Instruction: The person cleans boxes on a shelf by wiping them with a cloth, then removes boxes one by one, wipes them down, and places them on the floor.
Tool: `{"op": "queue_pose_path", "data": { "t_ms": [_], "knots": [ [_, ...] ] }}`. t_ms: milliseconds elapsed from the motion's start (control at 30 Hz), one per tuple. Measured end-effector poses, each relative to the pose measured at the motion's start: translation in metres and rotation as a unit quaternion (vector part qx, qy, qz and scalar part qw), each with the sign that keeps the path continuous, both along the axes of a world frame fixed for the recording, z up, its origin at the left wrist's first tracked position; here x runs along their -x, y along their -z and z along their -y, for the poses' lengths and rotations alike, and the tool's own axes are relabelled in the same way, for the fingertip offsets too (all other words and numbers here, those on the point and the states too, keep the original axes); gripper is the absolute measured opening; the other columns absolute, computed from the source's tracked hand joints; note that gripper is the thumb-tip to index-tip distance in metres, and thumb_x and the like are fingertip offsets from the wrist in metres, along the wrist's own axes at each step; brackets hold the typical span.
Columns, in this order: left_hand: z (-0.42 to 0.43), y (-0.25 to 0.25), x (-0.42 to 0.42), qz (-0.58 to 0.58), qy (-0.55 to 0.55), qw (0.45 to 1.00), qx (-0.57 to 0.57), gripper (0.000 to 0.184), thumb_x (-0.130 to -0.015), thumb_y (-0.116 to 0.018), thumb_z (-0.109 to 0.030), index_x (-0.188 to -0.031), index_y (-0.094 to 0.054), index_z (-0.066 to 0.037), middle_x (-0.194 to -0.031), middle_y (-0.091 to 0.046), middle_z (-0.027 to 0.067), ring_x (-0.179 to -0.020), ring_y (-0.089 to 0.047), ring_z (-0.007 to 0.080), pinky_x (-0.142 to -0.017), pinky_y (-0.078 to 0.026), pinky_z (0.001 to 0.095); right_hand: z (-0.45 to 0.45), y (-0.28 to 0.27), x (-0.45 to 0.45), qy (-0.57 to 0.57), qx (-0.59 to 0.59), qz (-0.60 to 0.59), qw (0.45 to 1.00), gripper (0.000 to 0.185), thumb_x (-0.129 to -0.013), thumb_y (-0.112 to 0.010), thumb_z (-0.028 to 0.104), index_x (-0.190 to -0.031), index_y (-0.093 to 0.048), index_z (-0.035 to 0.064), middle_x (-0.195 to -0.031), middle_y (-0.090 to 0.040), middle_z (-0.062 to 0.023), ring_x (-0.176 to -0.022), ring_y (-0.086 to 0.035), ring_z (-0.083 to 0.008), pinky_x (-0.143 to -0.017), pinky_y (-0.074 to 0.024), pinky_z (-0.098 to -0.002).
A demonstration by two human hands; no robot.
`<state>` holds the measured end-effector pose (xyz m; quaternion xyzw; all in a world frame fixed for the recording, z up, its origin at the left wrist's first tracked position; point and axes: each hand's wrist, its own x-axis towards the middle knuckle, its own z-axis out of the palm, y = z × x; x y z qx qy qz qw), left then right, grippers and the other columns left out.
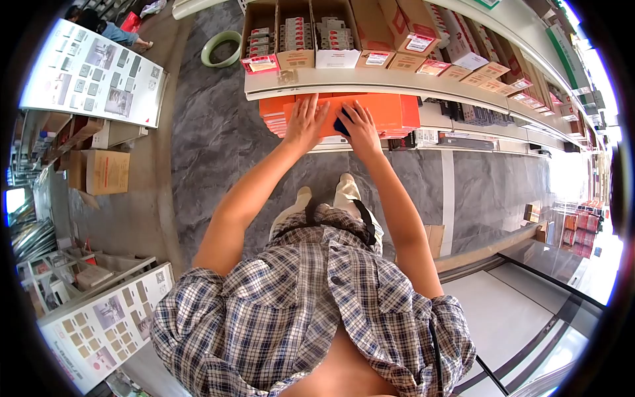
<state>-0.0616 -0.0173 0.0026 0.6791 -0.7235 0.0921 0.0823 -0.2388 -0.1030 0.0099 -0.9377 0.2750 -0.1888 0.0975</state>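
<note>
Orange boxes (390,112) lie stacked on a shelf just below the upper shelf board. My left hand (306,124) rests flat on the orange surface, its fingers spread and nothing in it. To its right, my right hand (359,129) is on the same orange surface, with a dark blue cloth (342,122) under its palm and fingers. Part of the cloth shows at the hand's left side.
Above the orange boxes, a white shelf board (297,81) carries open cartons (296,59) of small packs. A round green basin (221,49) stands on the grey floor. Display boards (96,73) are at the left, and a glass-topped counter (516,298) is at lower right.
</note>
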Motion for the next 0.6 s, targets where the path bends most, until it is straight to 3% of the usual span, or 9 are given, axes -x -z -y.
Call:
{"op": "queue_pose_path", "data": {
  "t_ms": [100,200,267,300,400,500,533,600],
  "knots": [
    [0.000,0.000,0.000,0.008,-0.006,1.000,-0.008,0.101,-0.060,-0.079,-0.036,-0.142,-0.027,-0.010,-0.142,-0.025,0.0217,-0.130,-0.029,0.0361,-0.109,-0.022,0.0517,-0.004,-0.003,0.000,-0.009,-0.031,-0.017,0.999,0.048,-0.077,-0.062,0.009,-0.124,-0.052,0.0142,-0.137,-0.041,-0.0086,-0.132,-0.032,-0.0305,-0.108,-0.0289,-0.0445],
    [-0.001,-0.004,0.000,0.027,-0.007,0.999,-0.018,0.099,-0.060,-0.078,-0.037,-0.141,-0.028,-0.008,-0.142,-0.029,0.0205,-0.130,-0.031,0.0343,-0.109,-0.021,0.0519,-0.010,-0.001,-0.011,-0.009,-0.104,0.078,0.991,0.045,-0.079,-0.057,0.004,-0.123,-0.052,0.0113,-0.136,-0.040,-0.0114,-0.129,-0.036,-0.0312,-0.105,-0.0340,-0.0411],
    [0.001,-0.003,-0.002,0.029,-0.007,0.999,-0.020,0.097,-0.061,-0.078,-0.039,-0.139,-0.031,-0.005,-0.141,-0.031,0.0197,-0.129,-0.033,0.0327,-0.109,-0.021,0.0518,-0.020,-0.002,-0.021,0.101,-0.125,0.189,0.969,0.039,-0.080,-0.053,0.004,-0.118,-0.055,0.0079,-0.133,-0.044,-0.0121,-0.124,-0.042,-0.0315,-0.101,-0.0387,-0.0396],
    [0.002,0.001,-0.004,0.031,-0.010,0.999,-0.004,0.095,-0.061,-0.077,-0.038,-0.138,-0.033,-0.004,-0.141,-0.033,0.0185,-0.129,-0.033,0.0316,-0.110,-0.021,0.0509,-0.019,0.003,-0.025,0.101,-0.126,0.189,0.969,0.039,-0.080,-0.053,0.004,-0.118,-0.055,0.0079,-0.133,-0.044,-0.0121,-0.124,-0.042,-0.0315,-0.101,-0.0387,-0.0396],
    [0.002,-0.004,-0.006,0.025,-0.011,1.000,-0.011,0.090,-0.062,-0.075,-0.037,-0.135,-0.036,0.000,-0.140,-0.035,0.0164,-0.129,-0.034,0.0296,-0.110,-0.022,0.0490,-0.014,0.018,-0.033,0.030,0.029,0.158,0.986,0.032,-0.079,-0.052,0.007,-0.110,-0.060,0.0058,-0.124,-0.052,-0.0120,-0.119,-0.047,-0.0308,-0.099,-0.0405,-0.0411],
    [0.004,-0.003,-0.008,0.026,-0.005,0.999,-0.018,0.090,-0.063,-0.074,-0.040,-0.133,-0.037,0.003,-0.140,-0.036,0.0157,-0.130,-0.033,0.0285,-0.110,-0.022,0.0472,0.011,0.031,-0.018,0.043,0.049,0.187,0.980,0.030,-0.080,-0.052,0.008,-0.109,-0.062,0.0055,-0.125,-0.053,-0.0125,-0.120,-0.047,-0.0304,-0.101,-0.0389,-0.0408],
    [0.004,0.001,-0.010,0.035,0.001,0.999,-0.007,0.093,-0.062,-0.074,-0.043,-0.133,-0.036,0.004,-0.139,-0.036,0.0161,-0.131,-0.031,0.0283,-0.110,-0.022,0.0466,0.019,0.036,-0.010,0.088,0.019,0.256,0.962,0.029,-0.081,-0.054,0.007,-0.109,-0.062,0.0050,-0.126,-0.053,-0.0130,-0.122,-0.045,-0.0317,-0.102,-0.0372,-0.0411],
    [0.004,0.000,-0.009,0.020,0.004,1.000,0.005,0.093,-0.062,-0.074,-0.043,-0.133,-0.037,0.004,-0.138,-0.037,0.0161,-0.130,-0.032,0.0282,-0.109,-0.024,0.0465,0.032,0.032,0.014,0.216,0.031,0.237,0.947,0.028,-0.079,-0.056,0.000,-0.107,-0.061,0.0014,-0.128,-0.051,-0.0151,-0.123,-0.044,-0.0341,-0.104,-0.0351,-0.0417]
  ]
}}
